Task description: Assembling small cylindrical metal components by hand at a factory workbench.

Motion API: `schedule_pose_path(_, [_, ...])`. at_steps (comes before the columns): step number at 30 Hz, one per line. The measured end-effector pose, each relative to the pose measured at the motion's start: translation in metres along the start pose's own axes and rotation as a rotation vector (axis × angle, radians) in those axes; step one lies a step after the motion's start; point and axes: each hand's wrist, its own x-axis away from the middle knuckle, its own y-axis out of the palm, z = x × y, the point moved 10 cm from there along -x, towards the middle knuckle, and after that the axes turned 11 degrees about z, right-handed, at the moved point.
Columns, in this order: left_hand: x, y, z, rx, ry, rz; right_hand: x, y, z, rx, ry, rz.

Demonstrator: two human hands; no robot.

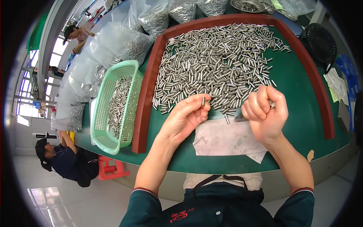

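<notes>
My left hand (189,115) pinches one short, shiny metal pin (203,101) upright between thumb and fingertips. Closed in a fist, my right hand (266,111) is level with it, to the right. A bit of grey metal (272,104) shows at the fist's thumb side, and a flat grey piece (239,115) sticks out on its other side; I cannot make out what the fist holds. A stained pale cloth (228,138) lies on the green table below both hands. Just beyond them spreads a heap of loose metal pins (215,64).
A dark red wooden frame (145,98) borders the heap. Left of it stands a green perforated basket (100,132) of pins. Clear bags (153,19) of pins line the back and left. A black fan (320,44) stands at the right. Other people sit at the left.
</notes>
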Motion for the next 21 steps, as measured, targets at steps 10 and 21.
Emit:
schedule_pose_path(10, [0.027, 0.049, 0.028, -1.254, 0.785, 0.051, -0.002, 0.003, -0.007, -0.015, -0.024, -0.009])
schedule_pose_path(21, [0.033, 0.080, 0.004, -1.511, 1.146, -0.132, 0.000, -0.001, -0.004, 0.026, -0.043, -0.015])
